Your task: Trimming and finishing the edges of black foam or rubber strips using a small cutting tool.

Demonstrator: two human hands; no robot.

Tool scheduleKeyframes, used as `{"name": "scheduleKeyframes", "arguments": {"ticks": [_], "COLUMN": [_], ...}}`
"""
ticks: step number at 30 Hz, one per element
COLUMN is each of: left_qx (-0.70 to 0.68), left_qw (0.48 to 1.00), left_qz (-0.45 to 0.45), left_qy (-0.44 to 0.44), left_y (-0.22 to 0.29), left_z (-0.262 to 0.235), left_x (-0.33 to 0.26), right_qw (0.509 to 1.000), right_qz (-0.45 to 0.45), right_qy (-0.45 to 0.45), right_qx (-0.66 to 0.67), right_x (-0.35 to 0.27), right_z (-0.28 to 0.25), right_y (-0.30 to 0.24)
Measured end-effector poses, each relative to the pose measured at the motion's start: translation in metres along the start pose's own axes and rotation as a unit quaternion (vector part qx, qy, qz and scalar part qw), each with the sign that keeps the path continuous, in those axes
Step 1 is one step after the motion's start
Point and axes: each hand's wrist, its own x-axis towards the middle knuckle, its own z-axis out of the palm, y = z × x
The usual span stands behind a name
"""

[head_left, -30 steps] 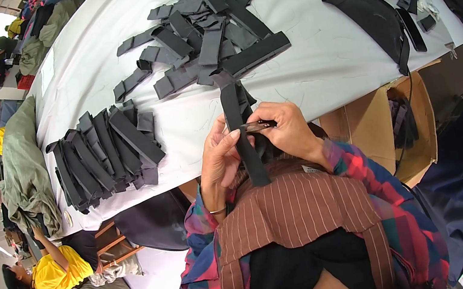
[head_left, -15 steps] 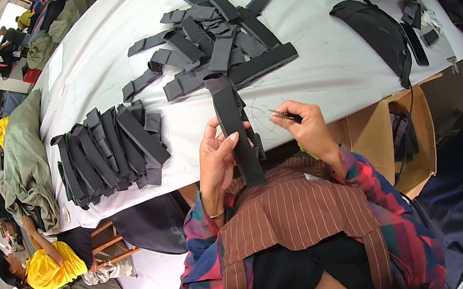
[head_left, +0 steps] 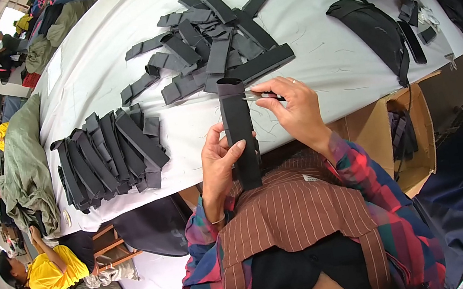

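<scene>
The left hand (head_left: 219, 162) grips a dark fabric strip (head_left: 239, 134) upright, fingers wrapped across its lower half. Just right of the strip's top, the right hand (head_left: 296, 109) pinches small snips (head_left: 260, 96) above the bench (head_left: 316, 63).

A white bench (head_left: 107, 61) carries a loose heap of dark fabric strips (head_left: 215, 49) far off and a neater stack (head_left: 108, 156) at left. A black pouch (head_left: 375, 34) lies right; a cardboard box (head_left: 408, 139), perhaps holding straps, stands below.

left hand (head_left: 219, 162) cupped upright; right hand (head_left: 297, 106) pinching, palm down.
</scene>
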Motion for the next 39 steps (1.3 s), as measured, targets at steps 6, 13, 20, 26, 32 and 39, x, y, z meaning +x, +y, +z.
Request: {"name": "scheduleKeyframes", "arguments": {"ticks": [6, 13, 20, 26, 32, 39], "left_qx": [0.002, 0.339, 0.6, 0.593, 0.492, -0.012], "left_qw": [1.0, 0.937, 0.771, 0.753, 0.749, 0.984], "left_qz": [-0.013, 0.083, 0.214, 0.285, 0.409, 0.071], "left_qy": [-0.005, 0.031, 0.012, 0.013, 0.172, 0.162], "left_y": [-0.001, -0.002, 0.02, 0.016, 0.014, -0.022], "left_z": [-0.002, -0.002, 0.002, -0.011, 0.001, -0.004], "left_x": [0.0, 0.003, 0.009, 0.014, 0.007, -0.001], "right_qw": [0.998, 0.986, 0.983, 0.97, 0.994, 0.989], "right_qz": [-0.031, 0.046, -0.022, 0.0, -0.083, -0.147], "right_qy": [0.009, 0.004, -0.173, -0.231, -0.067, -0.018], "right_qx": [-0.047, 0.162, 0.06, 0.08, 0.02, -0.012], "right_x": [0.001, 0.002, -0.004, -0.014, -0.022, -0.032], "right_z": [0.001, -0.006, -0.006, 0.003, 0.012, 0.021], "right_y": [0.002, -0.008, 0.002, 0.004, 0.011, 0.01]}}
